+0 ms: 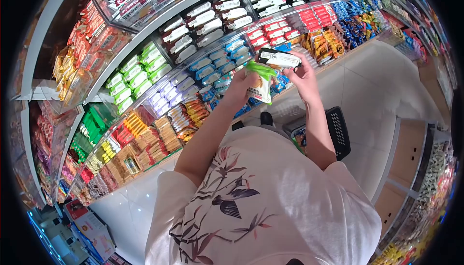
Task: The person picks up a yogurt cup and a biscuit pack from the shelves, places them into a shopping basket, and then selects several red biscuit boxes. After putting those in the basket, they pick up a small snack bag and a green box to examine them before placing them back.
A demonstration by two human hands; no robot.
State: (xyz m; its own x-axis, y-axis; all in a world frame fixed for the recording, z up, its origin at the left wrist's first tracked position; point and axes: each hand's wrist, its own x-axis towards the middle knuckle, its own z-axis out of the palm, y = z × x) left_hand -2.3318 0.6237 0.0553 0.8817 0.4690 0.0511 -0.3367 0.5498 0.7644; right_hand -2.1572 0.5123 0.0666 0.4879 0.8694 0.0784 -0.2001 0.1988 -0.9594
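Head view: my left hand (241, 85) pinches a green-and-white plastic packet (261, 84); my right hand (304, 77) grips a black-and-white oblong wrapper (280, 59). Both items sit close together, before clear-fronted shelves (212, 47) of colourful packets.

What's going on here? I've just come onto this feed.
A person stands facing stocked snack shelves, holding packets in both hands. The left hand holds a green-and-white packet, and the right hand holds a black-and-white packet, the two close together in front of the shelves. A black basket with some colorful items inside is beside the person, below the right forearm; I can't tell whether it hangs from the arm or stands on the floor.
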